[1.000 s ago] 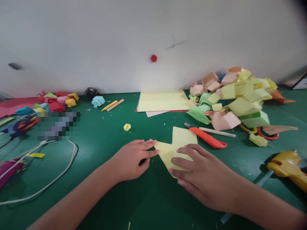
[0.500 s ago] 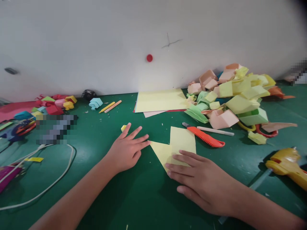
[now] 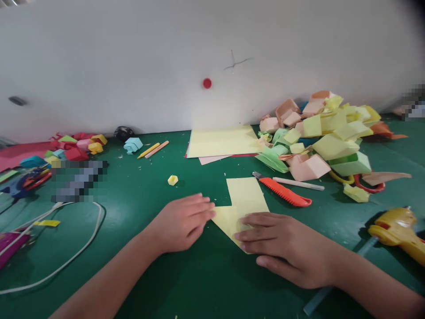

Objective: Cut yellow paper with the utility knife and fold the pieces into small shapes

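Note:
A folded sheet of pale yellow paper (image 3: 246,191) lies on the green tabletop, with a pointed flap reaching left and a straight-edged part standing out at the back. My right hand (image 3: 288,248) rests flat over its right front part, fingers stretched out and thumb apart. At the flap's left corner, my left hand (image 3: 184,221) has its fingers drawn together on the paper; the grip's underside is hidden. Just behind the paper's right side is an orange utility knife (image 3: 286,191), its blade end toward the paper. Beyond my left hand sits a small yellow paper piece (image 3: 172,180).
Cut paper and folded paper boxes (image 3: 318,137) are heaped at the back right. A yellow glue gun (image 3: 396,228) lies at the right. Stacked paper sheets (image 3: 222,141) lie against the wall. To the left are a white cable (image 3: 96,235), scissors (image 3: 25,181) and colourful paper pieces (image 3: 78,146).
My left hand has moved down and right, its spread fingers closing together at the paper's corner. The paper has turned slightly, its back part shifting left. My right hand has slid a little right.

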Available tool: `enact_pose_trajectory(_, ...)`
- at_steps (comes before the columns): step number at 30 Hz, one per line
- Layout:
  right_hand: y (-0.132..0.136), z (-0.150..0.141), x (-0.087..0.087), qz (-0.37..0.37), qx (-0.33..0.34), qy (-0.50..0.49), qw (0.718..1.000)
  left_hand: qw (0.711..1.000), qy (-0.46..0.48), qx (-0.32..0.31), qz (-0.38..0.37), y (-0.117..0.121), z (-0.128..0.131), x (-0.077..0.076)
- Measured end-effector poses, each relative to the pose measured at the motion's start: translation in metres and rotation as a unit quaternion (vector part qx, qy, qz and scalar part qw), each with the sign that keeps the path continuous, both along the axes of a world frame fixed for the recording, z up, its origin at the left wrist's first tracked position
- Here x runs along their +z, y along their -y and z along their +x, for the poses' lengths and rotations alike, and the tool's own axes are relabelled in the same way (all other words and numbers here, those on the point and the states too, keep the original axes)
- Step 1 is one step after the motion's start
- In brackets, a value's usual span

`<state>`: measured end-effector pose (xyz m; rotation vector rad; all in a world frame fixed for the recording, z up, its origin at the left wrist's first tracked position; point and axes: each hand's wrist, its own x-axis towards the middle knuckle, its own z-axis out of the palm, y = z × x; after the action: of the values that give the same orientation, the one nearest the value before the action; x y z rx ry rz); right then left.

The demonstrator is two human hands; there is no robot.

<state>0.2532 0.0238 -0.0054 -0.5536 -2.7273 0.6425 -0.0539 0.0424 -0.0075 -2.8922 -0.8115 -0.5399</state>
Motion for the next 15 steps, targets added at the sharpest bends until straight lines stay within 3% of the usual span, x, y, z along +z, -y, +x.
enact_pose_trajectory(3, -0.003, 0.004, 0.003, -0.028, 0.000, -0.017, 0.999, 0.998, 0.004, -0.044, -0.046, 0.009, 0.006, 0.001)
enact_pose_trajectory(11, -0.011, 0.011, 0.009, -0.082, 0.027, -0.047, 0.995, 0.994, 0.007, -0.060, -0.086, 0.019, 0.025, 0.009)
enact_pose_trajectory(15, -0.012, 0.011, 0.010, -0.092, 0.023, -0.044, 0.994, 0.980, 0.142, -0.046, -0.133, 0.040, 0.031, 0.025)
